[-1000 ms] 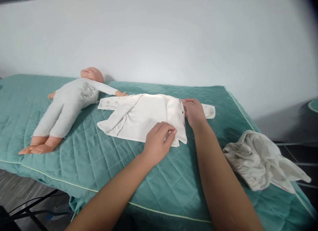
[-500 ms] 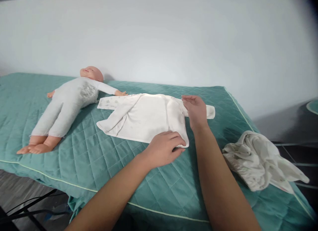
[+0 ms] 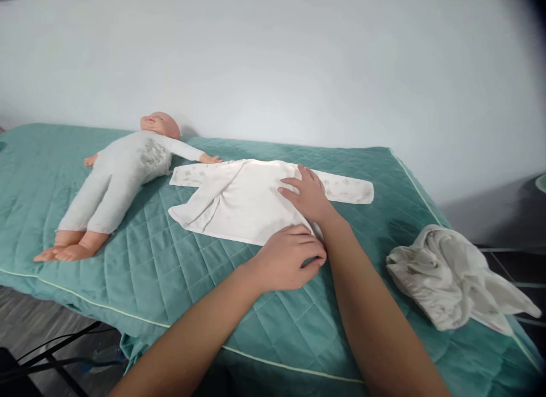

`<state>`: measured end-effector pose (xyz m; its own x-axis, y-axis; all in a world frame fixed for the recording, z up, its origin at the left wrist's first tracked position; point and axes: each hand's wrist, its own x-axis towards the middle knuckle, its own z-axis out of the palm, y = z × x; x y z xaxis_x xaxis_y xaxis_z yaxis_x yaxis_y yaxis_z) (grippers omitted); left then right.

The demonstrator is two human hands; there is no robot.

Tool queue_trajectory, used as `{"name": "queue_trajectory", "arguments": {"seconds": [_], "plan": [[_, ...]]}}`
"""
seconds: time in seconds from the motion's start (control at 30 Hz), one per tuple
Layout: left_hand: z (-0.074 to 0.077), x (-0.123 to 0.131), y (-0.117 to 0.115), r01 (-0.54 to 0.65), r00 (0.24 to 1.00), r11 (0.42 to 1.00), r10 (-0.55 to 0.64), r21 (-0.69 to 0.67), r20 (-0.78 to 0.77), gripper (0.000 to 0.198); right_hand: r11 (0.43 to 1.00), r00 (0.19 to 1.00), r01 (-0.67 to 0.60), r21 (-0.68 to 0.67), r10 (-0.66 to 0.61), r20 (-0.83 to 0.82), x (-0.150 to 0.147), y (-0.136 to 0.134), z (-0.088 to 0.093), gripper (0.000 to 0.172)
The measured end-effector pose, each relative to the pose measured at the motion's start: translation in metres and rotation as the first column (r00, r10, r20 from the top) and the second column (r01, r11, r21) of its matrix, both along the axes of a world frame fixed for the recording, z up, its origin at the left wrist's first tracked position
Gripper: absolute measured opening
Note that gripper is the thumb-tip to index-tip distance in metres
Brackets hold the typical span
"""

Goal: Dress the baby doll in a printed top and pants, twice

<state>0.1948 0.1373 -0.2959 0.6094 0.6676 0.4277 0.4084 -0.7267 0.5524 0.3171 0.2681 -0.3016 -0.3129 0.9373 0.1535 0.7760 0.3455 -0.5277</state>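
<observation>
A white baby garment (image 3: 239, 201) lies spread on the teal quilted mat (image 3: 179, 272), one sleeve stretched to the right. My right hand (image 3: 307, 195) rests flat on the garment's right side, fingers spread. My left hand (image 3: 290, 257) sits at the garment's near right corner with its fingers curled over the hem. A baby doll (image 3: 119, 178) in a pale one-piece lies on its back to the left, one arm reaching toward the garment.
A crumpled off-white cloth (image 3: 447, 277) lies at the mat's right end. A plain wall (image 3: 273, 61) runs behind the mat. Dark cables (image 3: 51, 351) lie on the floor at the lower left, below the mat's front edge.
My right hand moved left from the garment's right edge onto its body and flattened. My left hand slid right and toward me along the hem to the corner.
</observation>
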Motion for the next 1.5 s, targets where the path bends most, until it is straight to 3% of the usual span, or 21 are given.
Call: {"name": "queue_trajectory", "arguments": {"seconds": [0.13,0.5,0.7,0.8,0.87,0.93,1.1,1.2,1.33,1.5], "plan": [[-0.002,0.001,0.000,0.004,1.000,0.999,-0.003,0.033,-0.020,0.014,0.999,0.996,0.028,0.030,-0.031,0.087,-0.006,0.006,-0.006,0.048],[0.001,-0.001,-0.002,-0.035,0.996,0.999,0.037,-0.025,0.083,0.015,0.995,0.975,0.093,0.045,-0.082,-0.205,0.008,0.020,-0.011,0.065],[-0.002,0.000,-0.002,-0.056,0.975,0.998,0.053,0.007,0.216,0.015,0.995,0.974,0.082,0.061,-0.067,-0.216,0.012,0.017,-0.008,0.073],[-0.002,-0.001,-0.002,-0.153,0.947,0.988,0.148,-0.007,0.284,0.015,0.995,0.971,0.075,0.066,-0.058,-0.234,0.016,0.017,-0.007,0.082],[-0.003,-0.004,0.000,-0.299,0.909,0.953,0.297,-0.040,0.290,0.016,0.996,0.964,0.062,0.063,-0.043,-0.261,0.018,0.017,-0.008,0.085],[-0.005,-0.011,0.005,-0.473,0.851,0.880,0.472,-0.054,0.231,0.017,0.997,0.960,0.051,0.060,-0.032,-0.280,0.022,0.017,-0.009,0.086],[-0.019,-0.043,0.034,-0.740,0.667,0.671,0.741,0.043,-0.083,0.028,0.994,0.947,0.048,0.095,-0.015,-0.320,0.028,0.014,-0.011,0.082],[-0.026,-0.063,0.057,-0.786,0.580,0.610,0.784,0.101,-0.222,0.037,0.994,0.943,0.044,0.100,-0.008,-0.333,0.029,0.012,-0.010,0.079],[-0.027,-0.086,0.083,-0.818,0.515,0.570,0.787,0.080,-0.341,0.046,0.995,0.936,0.049,0.090,-0.015,-0.351,0.027,0.010,-0.009,0.074],[-0.024,-0.105,0.103,-0.849,0.483,0.526,0.805,0.038,-0.344,0.056,0.993,0.903,0.113,0.016,-0.096,-0.418,0.022,0.008,-0.007,0.066]]}}
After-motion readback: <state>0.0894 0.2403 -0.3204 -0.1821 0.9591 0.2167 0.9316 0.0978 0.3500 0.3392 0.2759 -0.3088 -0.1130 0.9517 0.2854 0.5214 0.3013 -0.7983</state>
